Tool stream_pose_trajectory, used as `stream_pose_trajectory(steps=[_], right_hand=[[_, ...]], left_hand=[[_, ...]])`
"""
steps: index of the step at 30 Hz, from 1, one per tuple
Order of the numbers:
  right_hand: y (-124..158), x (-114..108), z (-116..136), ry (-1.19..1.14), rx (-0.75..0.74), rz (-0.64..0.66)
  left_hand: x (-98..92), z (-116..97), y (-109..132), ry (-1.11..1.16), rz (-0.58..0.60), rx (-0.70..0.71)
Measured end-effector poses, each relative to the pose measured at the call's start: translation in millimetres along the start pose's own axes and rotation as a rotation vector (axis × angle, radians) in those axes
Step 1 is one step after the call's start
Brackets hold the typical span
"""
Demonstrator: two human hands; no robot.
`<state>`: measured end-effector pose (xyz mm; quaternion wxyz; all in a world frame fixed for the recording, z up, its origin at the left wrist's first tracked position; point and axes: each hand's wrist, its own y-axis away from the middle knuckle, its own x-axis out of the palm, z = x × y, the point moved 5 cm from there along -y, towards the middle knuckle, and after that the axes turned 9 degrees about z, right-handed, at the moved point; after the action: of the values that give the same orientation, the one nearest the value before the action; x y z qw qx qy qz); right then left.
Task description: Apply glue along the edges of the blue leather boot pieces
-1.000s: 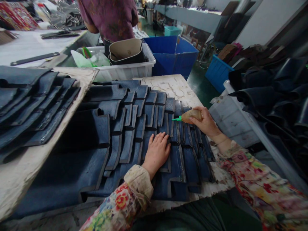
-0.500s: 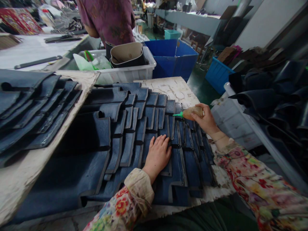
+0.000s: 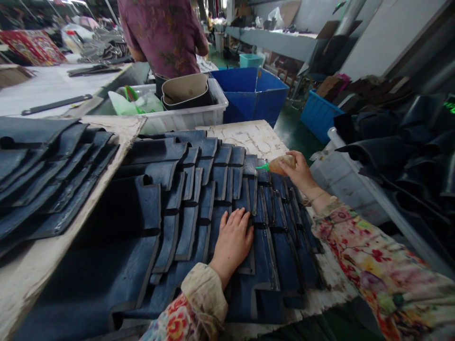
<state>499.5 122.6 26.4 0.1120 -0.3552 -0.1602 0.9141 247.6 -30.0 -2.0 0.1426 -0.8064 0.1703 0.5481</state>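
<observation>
Dark blue leather-like panels (image 3: 188, 232) with grey edges lie overlapped in rows across the worktable. Flat on them rests my left hand (image 3: 232, 241), its fingers stretched out and holding nothing. My right hand (image 3: 299, 171) is wrapped around a yellowish squeeze glue bottle (image 3: 281, 165), tilted on its side. The bottle's green nozzle (image 3: 262, 167) points left, at the grey edge of a panel near the far right of the rows; whether it touches cannot be made out. Shiny wet-looking strips (image 3: 267, 246) run along several panel edges on the right.
More blue panels (image 3: 42, 175) are stacked on a pale board at left. Behind the table stand a white crate (image 3: 185, 115) and a blue bin (image 3: 252, 97). Right of me, a white crate (image 3: 350, 177) is heaped with dark pieces. A person in a purple top (image 3: 161, 38) stands beyond.
The camera view has tipped slightly, so most things sit lower in the picture. My right hand has moved the bottle slightly away along the panel edges; my left hand stays flat on the panels.
</observation>
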Motion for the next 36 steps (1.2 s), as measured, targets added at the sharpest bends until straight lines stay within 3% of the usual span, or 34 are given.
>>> stream_pose_trajectory(steps=[9,21,28,36], right_hand=[[-26.3,8.6,-8.2,-0.006,0.082,-0.032],[-63.6,19.1,-10.2,0.097,0.082,-0.083],[-72.1,22.7,-9.5,0.102,0.128,-0.115],[-68.5,14.8,-10.5,0.066,0.213,-0.021]], left_hand=[[1.1,1.6,-0.3,0.022,0.019,-0.009],[-0.5,1.2,-0.7,0.029,0.031,-0.011],[0.1,2.2,-0.4,0.027,0.029,-0.006],[2.2,3.2,-1.3,0.056,0.038,-0.014]])
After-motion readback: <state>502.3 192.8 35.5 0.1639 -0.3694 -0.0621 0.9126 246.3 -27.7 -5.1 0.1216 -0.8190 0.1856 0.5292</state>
